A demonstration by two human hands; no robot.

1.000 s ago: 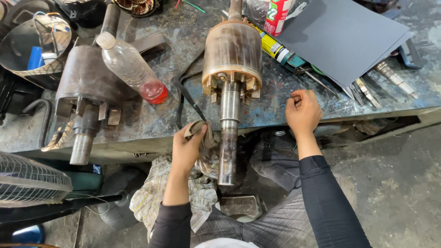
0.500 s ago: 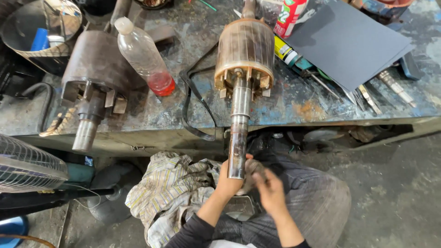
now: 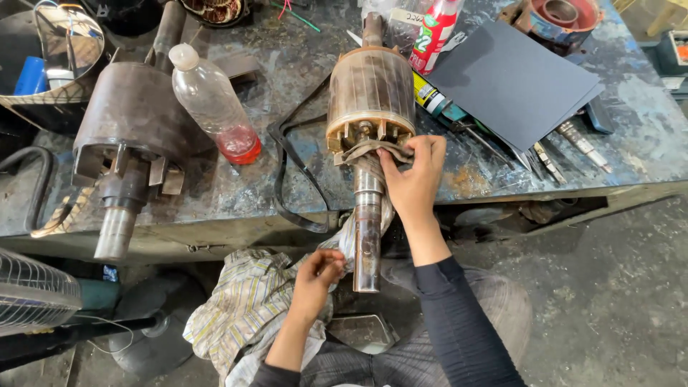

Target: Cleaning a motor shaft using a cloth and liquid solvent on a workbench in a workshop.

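strip of worn abrasive cloth pressed at the rotor's near end

the abrasive strip [image 3: 373, 149] lies across the rotor [image 3: 370, 93] where its shaft [image 3: 368, 229] juts over the tabletop [image 3: 301, 179] edge. right hand [image 3: 413, 179] pinches the strip; left hand [image 3: 315, 276] is curled shut on a striped rag [image 3: 236, 301] below. a plastic bottle [image 3: 215, 107] lies left, dark sheets [image 3: 516, 82] far right.

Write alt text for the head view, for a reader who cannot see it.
A person's right hand presses a worn strip against the shaft of a motor rotor lying on a grimy workbench. The left hand hangs below the bench edge, near a striped cloth. A second rotor and a plastic bottle lie to the left.
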